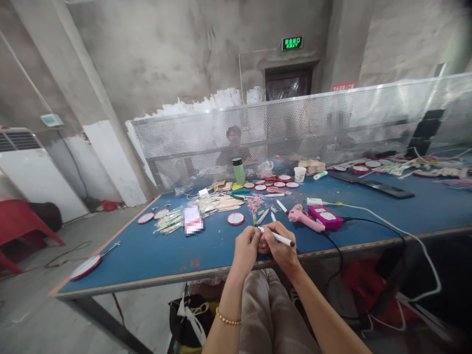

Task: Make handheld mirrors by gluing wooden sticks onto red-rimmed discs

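Note:
Close to the table's front edge, my left hand (248,246) is closed on a small flat stick (254,217) with green and reddish colour on it. My right hand (282,248) grips a white marker pen (277,236), its dark end pointing right and its tip by the stick. The fingers partly hide the stick's lower part and the pen's tip. Just beyond the hands lie more white markers (263,217) and a tangle of coloured bands (258,202). A round white disc with a red rim (236,219) lies left of them.
A pink glue gun (307,219) and purple box (325,218) with cables sit right. Wooden sticks (224,202), a blurred-out phone-like object (192,220) and packets (169,221) lie left. A green bottle (238,172) and paper cup (300,174) stand before a perforated metal panel (191,142).

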